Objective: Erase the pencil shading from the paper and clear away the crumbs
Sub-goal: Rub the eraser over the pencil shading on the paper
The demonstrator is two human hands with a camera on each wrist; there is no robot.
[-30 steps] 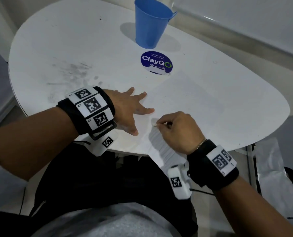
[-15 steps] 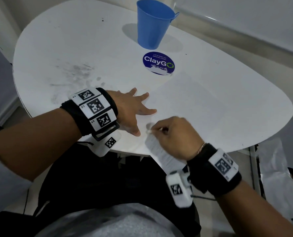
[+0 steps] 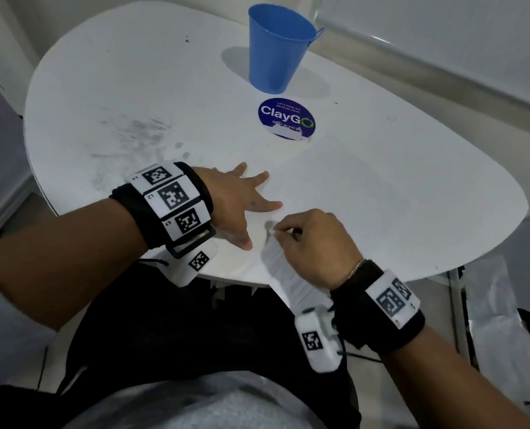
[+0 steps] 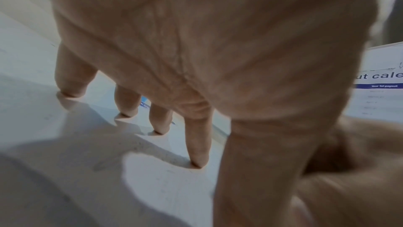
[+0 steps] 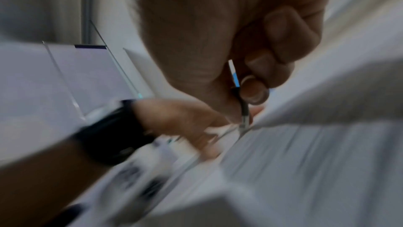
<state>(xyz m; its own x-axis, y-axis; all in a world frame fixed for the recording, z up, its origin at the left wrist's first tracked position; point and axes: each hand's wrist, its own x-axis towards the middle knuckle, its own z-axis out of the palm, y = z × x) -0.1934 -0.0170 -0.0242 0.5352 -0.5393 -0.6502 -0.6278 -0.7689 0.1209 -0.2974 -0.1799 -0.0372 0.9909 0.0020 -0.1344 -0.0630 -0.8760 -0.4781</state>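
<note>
White tabletop [image 3: 381, 187] carries the paper [image 3: 334, 193], pinned flat under my spread left hand [image 3: 239, 205] while my right hand [image 3: 310, 239] pinches an eraser [image 3: 269, 226] on the grey shading; rubbing hard could wrinkle or tear the sheet.

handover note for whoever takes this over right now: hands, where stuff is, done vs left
Left hand: flat, fingers spread, pressing the paper down on the white table.
Right hand: pinching a small eraser, its tip on the paper beside the left thumb.
Pencil shading: a small grey patch shows right at the eraser tip.
Blue cup: upright at the far side of the table, behind the ClayGo sticker.
Done: cannot tell how much is already erased.
Left: finish the grey patch, then clear the crumbs; none are discernible in these views.
</note>
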